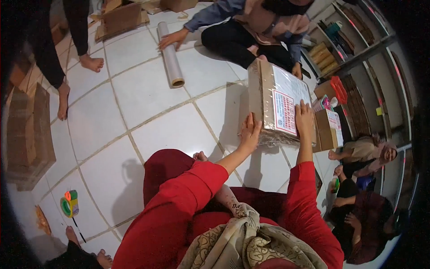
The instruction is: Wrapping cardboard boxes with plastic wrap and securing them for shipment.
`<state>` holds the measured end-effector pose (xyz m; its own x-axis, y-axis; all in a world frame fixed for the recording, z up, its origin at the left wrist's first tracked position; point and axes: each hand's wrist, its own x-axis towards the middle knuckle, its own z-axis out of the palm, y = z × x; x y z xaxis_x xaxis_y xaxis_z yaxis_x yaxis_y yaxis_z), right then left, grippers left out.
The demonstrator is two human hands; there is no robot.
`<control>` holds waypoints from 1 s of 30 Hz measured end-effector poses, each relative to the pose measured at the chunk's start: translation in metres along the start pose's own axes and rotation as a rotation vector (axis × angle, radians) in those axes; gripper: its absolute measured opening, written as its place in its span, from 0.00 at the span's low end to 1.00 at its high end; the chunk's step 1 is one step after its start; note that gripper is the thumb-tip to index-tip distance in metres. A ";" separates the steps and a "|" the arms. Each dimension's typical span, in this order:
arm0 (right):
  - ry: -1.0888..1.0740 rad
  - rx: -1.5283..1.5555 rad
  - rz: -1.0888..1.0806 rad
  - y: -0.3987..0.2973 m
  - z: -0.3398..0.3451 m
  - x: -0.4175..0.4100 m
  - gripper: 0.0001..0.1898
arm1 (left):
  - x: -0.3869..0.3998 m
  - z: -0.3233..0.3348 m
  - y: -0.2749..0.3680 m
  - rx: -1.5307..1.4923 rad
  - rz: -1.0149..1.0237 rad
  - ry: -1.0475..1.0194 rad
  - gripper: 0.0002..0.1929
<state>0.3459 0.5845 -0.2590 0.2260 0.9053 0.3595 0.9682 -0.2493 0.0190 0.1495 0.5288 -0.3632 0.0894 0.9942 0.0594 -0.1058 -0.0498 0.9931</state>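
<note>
A cardboard box (268,97) in clear plastic wrap stands in front of me on the tiled floor, with a white printed sheet and a red-bordered label on its upper face. My left hand (250,132) lies against the box's near left edge, fingers extended. On the upper face, beside the red-bordered label, rests my right hand (305,117), palm down. Loose film bunches along the box's near lower side. Across from me a seated co-worker has one hand on a roll of clear stretch film (170,57) and the other at the far edge of the box.
A smaller carton (322,134) stands right of the box, near metal shelving (356,53). Flattened cardboard (30,141) is at the left, and more (122,22) at the top. A tape dispenser (69,204) sits lower left. Other people sit at the right; bare feet show at the left.
</note>
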 end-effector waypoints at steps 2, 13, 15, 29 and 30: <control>-0.015 0.019 0.002 0.006 -0.007 -0.001 0.22 | 0.002 -0.004 -0.008 0.059 0.113 0.028 0.36; 0.213 1.357 0.717 0.136 0.041 -0.134 0.31 | -0.015 -0.013 0.016 -0.115 0.069 0.066 0.30; 0.128 1.481 0.708 0.127 0.043 -0.138 0.35 | -0.019 -0.013 0.027 -0.087 0.099 0.036 0.30; 0.204 1.444 0.351 0.071 0.003 -0.115 0.26 | 0.017 -0.024 0.055 -0.452 -0.049 -0.206 0.27; 0.226 1.355 0.384 0.067 0.002 -0.115 0.26 | 0.015 -0.023 0.051 -0.400 -0.036 -0.155 0.27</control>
<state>0.3848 0.4642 -0.3007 0.5966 0.7525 0.2789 0.2332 0.1699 -0.9575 0.1226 0.5437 -0.3143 0.2449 0.9670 0.0702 -0.4728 0.0559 0.8794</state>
